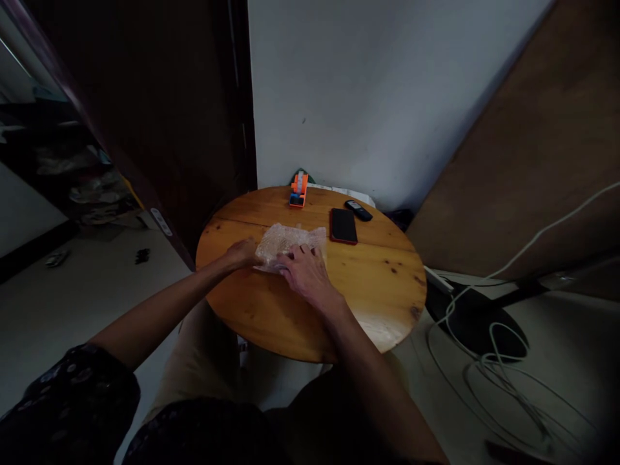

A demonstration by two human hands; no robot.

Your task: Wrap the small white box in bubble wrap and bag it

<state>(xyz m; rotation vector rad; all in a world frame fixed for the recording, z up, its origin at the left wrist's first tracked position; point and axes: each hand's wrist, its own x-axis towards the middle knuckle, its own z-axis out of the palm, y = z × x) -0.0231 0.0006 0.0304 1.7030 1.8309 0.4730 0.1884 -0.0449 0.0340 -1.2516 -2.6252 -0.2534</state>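
Observation:
A piece of clear bubble wrap [281, 239] lies on the round wooden table [372, 278], left of the middle. My left hand [244, 252] is closed at the wrap's left edge, its fingertips partly hidden by the plastic. Across the wrap's lower right part rests my right hand [306, 271], palm down with the fingers spread and bent over it. Whether anything lies inside the wrap cannot be made out.
An orange tape dispenser [298, 189] stands at the table's back edge. To the right are a dark phone-like device with a red edge [343, 226] and a small black phone [358, 210]. White cables [508, 374] coil on the floor at the right.

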